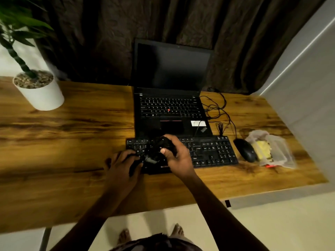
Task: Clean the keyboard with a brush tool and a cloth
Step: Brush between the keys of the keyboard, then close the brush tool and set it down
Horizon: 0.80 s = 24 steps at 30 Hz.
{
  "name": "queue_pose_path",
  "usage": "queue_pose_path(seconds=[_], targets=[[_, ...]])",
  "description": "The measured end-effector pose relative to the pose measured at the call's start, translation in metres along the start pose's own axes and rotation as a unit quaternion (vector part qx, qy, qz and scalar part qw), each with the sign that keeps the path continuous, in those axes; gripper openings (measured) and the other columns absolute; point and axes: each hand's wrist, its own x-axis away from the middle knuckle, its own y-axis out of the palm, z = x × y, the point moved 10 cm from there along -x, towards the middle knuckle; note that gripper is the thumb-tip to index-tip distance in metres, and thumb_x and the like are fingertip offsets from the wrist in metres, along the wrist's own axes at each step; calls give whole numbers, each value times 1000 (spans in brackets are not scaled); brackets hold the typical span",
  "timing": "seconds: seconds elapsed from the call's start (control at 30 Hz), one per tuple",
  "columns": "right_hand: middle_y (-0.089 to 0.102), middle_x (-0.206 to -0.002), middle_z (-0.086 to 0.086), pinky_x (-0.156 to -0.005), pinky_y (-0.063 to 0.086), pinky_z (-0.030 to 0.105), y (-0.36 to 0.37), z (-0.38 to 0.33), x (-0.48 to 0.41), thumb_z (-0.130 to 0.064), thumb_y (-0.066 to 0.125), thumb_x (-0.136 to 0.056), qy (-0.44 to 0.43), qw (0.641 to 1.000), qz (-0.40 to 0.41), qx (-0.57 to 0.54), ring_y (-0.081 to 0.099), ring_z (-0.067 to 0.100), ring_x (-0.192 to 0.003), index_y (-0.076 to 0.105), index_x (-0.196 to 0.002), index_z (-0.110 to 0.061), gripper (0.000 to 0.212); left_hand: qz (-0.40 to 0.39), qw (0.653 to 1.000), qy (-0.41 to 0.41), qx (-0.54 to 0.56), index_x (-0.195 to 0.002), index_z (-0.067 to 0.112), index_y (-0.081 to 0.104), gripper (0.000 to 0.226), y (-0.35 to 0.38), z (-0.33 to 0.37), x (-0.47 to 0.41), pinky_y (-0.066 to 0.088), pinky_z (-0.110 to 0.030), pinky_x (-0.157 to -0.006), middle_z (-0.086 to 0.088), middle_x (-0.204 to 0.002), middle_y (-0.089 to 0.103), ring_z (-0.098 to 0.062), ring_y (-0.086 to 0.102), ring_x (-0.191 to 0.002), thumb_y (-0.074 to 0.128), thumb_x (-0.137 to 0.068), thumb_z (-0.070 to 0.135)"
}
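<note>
As left hand [121, 167] and right hand [178, 158] fingers [170, 137] grip cloth [155, 153], wooden desk [72, 142] abuts curtain [108, 42].

Keyboard [213, 151]: black, white legends. Laptop [150, 127]: black, red pointing stick [168, 110]. Mouse [245, 150]: black. Tabletop [72, 142]: amber-brown wood grain, dark streaks. Pot [43, 96]: white. Plant [18, 24]: green. Curtain [108, 33]: dark brown. Bag [279, 153]: clear, yellow contents.
</note>
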Motion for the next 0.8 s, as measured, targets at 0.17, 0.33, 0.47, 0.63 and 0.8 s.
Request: queue_pose_path(seconds=[0.17, 0.33, 0.47, 0.63, 0.8], targets=[[65, -106, 6, -81, 54, 24, -29, 17, 7, -2, 60, -95, 27, 989, 76, -127, 65, 12, -99, 57, -124, -4, 28, 47, 991, -51, 117, -114, 26, 66, 42, -7, 20, -4, 39, -49, -96, 7, -125, 58, -19, 48, -116, 43, -91, 52], [56, -92, 2, -80, 59, 37, -49, 40, 15, -3, 63, -94, 96, 952, 102, -273, 66, 17, -94, 55, -98, -16, 15, 87, 916, -171, 352, -133, 26, 54, 50, 0, 57, -5, 49, -24, -81, 16, -120, 60, 3, 57, -104, 58, -89, 51], [49, -108, 19, -81, 60, 40, -65, 62, 27, 1, 62, -90, 148, 903, 91, -393, 66, 33, -109, 48, -104, -8, 21, 41, 843, -237, 481, -116, 34, 63, 24, 23, 98, -17, 50, -20, -80, 12, -110, 69, -2, 64, -101, 67, -92, 37], [57, -101, 17, -75, 58, 36, -90, 81, 42, -3, 65, -84, 154, 912, 66, -374, 64, 32, -93, 49, -107, -2, 28, -19, 831, -195, 521, -102, 26, 70, 12, 41, 153, -32, 50, -11, -65, 11, -95, 74, -4, 69, -87, 66, -93, 20], [69, -112, 8, -79, 58, 40, -116, 95, 52, -26, 63, -82, 186, 911, 38, -365, 68, 23, -99, 62, -124, -22, 43, -57, 837, -170, 516, -108, 25, 70, 18, 63, 196, -35, 52, -14, -68, 8, -102, 73, -2, 68, -92, 66, -93, 16]])
